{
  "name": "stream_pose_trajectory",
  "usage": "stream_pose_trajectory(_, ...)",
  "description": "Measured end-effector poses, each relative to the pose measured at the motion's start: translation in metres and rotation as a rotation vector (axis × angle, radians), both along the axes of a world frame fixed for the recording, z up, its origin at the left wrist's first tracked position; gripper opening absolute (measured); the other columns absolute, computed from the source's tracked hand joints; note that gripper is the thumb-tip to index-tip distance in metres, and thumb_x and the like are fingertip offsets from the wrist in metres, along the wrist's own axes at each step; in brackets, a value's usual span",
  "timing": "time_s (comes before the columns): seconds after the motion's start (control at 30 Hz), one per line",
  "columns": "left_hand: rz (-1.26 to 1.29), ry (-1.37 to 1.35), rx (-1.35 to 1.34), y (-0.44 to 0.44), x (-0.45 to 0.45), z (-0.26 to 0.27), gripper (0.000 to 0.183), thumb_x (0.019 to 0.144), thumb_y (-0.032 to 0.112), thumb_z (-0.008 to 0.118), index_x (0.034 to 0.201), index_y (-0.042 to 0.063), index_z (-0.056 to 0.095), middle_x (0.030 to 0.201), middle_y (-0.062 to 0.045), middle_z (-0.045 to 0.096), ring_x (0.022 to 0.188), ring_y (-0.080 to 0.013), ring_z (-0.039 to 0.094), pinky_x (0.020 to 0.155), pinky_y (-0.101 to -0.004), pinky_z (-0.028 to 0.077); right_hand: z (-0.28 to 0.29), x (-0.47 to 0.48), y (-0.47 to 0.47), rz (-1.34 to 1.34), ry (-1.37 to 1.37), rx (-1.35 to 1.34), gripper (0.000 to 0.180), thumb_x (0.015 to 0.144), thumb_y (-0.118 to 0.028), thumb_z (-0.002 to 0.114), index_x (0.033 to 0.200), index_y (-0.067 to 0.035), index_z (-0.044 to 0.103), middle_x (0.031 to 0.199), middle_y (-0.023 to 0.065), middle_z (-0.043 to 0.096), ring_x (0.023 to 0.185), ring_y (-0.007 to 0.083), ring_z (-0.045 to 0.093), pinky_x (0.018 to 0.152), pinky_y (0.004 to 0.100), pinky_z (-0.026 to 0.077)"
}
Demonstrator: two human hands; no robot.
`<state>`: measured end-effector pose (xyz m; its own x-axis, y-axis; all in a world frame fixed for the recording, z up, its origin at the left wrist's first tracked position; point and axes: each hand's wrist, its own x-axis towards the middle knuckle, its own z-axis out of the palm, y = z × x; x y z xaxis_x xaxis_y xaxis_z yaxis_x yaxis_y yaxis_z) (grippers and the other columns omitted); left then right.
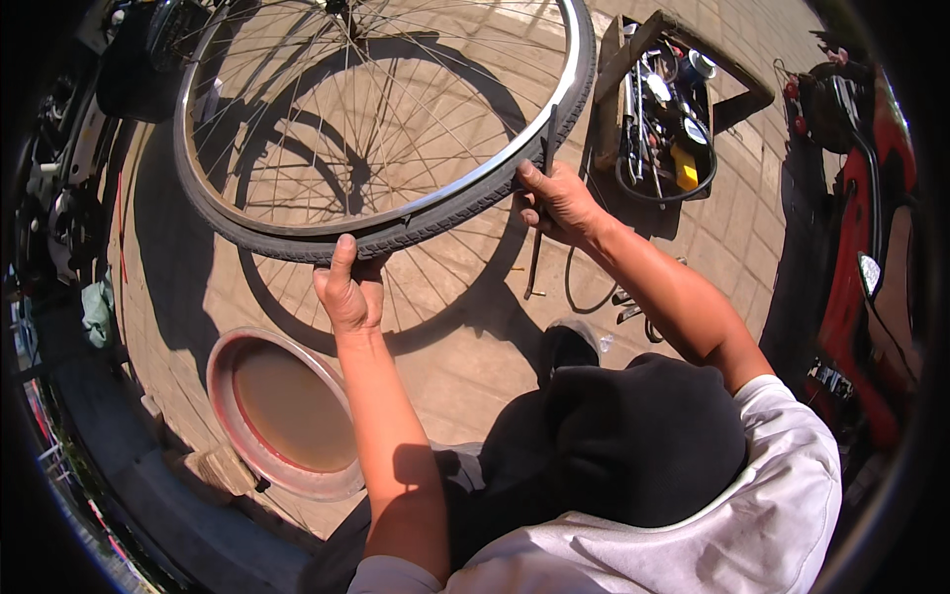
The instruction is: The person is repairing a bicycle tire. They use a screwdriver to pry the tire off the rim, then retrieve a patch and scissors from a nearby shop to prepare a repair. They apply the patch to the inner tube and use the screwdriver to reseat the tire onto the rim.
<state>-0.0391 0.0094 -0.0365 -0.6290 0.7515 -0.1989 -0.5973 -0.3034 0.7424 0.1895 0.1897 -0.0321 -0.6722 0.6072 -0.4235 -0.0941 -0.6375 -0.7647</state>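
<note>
A spoked bicycle wheel with a black rubber tyre is held tilted above the paving. Between rim and tyre a gap shows along the near side. My left hand grips the tyre at its near edge, thumb on top and fingers beneath. Further right, my right hand holds the tyre too, with its thumb on the sidewall. A thin dark metal bar, perhaps a tyre lever, stands upright at the right hand and passes behind its fingers; whether that hand grips it, I cannot tell.
A basin of murky water sits at lower left, beside a wood block. A wooden toolbox with tools and a cable stands at upper right. A red vehicle frame is at far right. Metal tools lie near my shoe.
</note>
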Motion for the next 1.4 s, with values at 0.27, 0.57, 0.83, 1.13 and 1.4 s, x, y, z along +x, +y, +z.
stream_pose_trajectory(0.27, 0.043, -0.167, -0.029, 0.011, 0.040, 0.015, 0.056, 0.088, 0.032, 0.075, 0.130, 0.003, 0.051, 0.122, -0.012, 0.061, 0.113, -0.0278, 0.060, 0.100, -0.0490, 0.049, 0.016, 0.011, 0.039, -0.281, -0.082, 0.036, 0.030, 0.090, -0.034, 0.073, 0.085, -0.011, 0.055, 0.062, -0.0033, 0.048, 0.047, 0.0060, 0.044, 0.039, 0.0192, 0.029)
stream_pose_trajectory(0.57, 0.021, 0.037, -0.035, -0.004, -0.001, -0.005, 0.043, 0.090, 0.022, 0.072, 0.123, 0.000, 0.056, 0.114, -0.012, 0.064, 0.105, -0.0279, 0.064, 0.096, -0.0509, 0.052, 0.008, 0.007, 0.006, -0.122, 0.051, -0.088, 0.040, 0.087, -0.046, 0.073, 0.090, -0.010, 0.058, 0.070, -0.0031, 0.052, 0.054, 0.0084, 0.055, 0.039, 0.0206, 0.031)
stream_pose_trajectory(0.83, 0.093, -0.154, -0.071, 0.019, 0.058, 0.015, 0.038, 0.093, 0.018, 0.068, 0.124, 0.000, 0.056, 0.118, -0.014, 0.064, 0.111, -0.0296, 0.062, 0.099, -0.0513, 0.050, 0.002, 0.012, 0.027, -0.212, -0.019, -0.005, 0.026, 0.090, -0.029, 0.073, 0.083, -0.012, 0.055, 0.068, -0.0034, 0.051, 0.047, 0.0062, 0.044, 0.039, 0.0199, 0.029)
stream_pose_trajectory(1.13, 0.181, -0.030, -0.016, -0.005, -0.009, 0.009, 0.052, 0.090, 0.040, 0.071, 0.123, 0.003, 0.055, 0.117, -0.012, 0.063, 0.109, -0.0275, 0.061, 0.098, -0.0462, 0.049, 0.009, 0.004, -0.013, -0.081, 0.036, -0.111, 0.050, 0.085, -0.057, 0.070, 0.096, -0.010, 0.055, 0.071, -0.0031, 0.050, 0.056, 0.0108, 0.058, 0.037, 0.0206, 0.029)
stream_pose_trajectory(1.4, 0.090, -0.109, -0.096, 0.016, 0.046, 0.013, 0.034, 0.092, 0.011, 0.067, 0.119, -0.005, 0.055, 0.113, -0.018, 0.065, 0.106, -0.0307, 0.064, 0.097, -0.0525, 0.052, -0.006, 0.012, 0.020, -0.243, -0.006, -0.011, 0.028, 0.089, -0.029, 0.075, 0.084, -0.011, 0.054, 0.067, -0.0030, 0.050, 0.045, 0.0066, 0.044, 0.039, 0.0204, 0.029)
